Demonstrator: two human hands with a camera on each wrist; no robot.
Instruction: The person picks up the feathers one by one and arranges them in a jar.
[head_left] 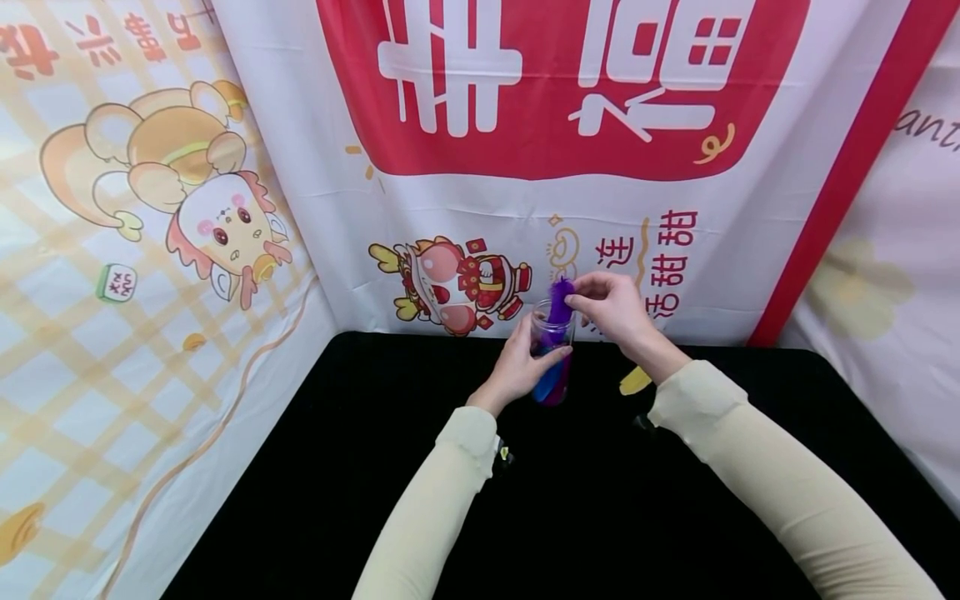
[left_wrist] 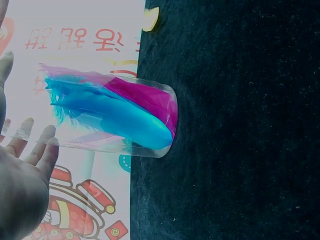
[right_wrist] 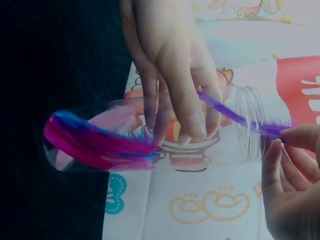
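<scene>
My left hand (head_left: 517, 367) grips a clear ridged-neck jar (right_wrist: 227, 150) round its side, above the black table. Inside, near the bottom, lie a blue feather (left_wrist: 110, 112), a magenta feather (left_wrist: 150, 100) and a pale pink feather (right_wrist: 117, 119). Between thumb and fingertips, my right hand (head_left: 618, 312) pinches the top end of a purple feather (head_left: 559, 302) at the jar's mouth. The purple feather's lower part passes through the neck into the jar, as the right wrist view shows. No lid is visible on the jar.
A yellow feather-like piece (head_left: 634, 382) lies on the black table (head_left: 585, 500) near my right forearm. Printed white cloth (head_left: 465, 200) hangs right behind the table's far edge, and another printed cloth (head_left: 97, 358) hangs along the left.
</scene>
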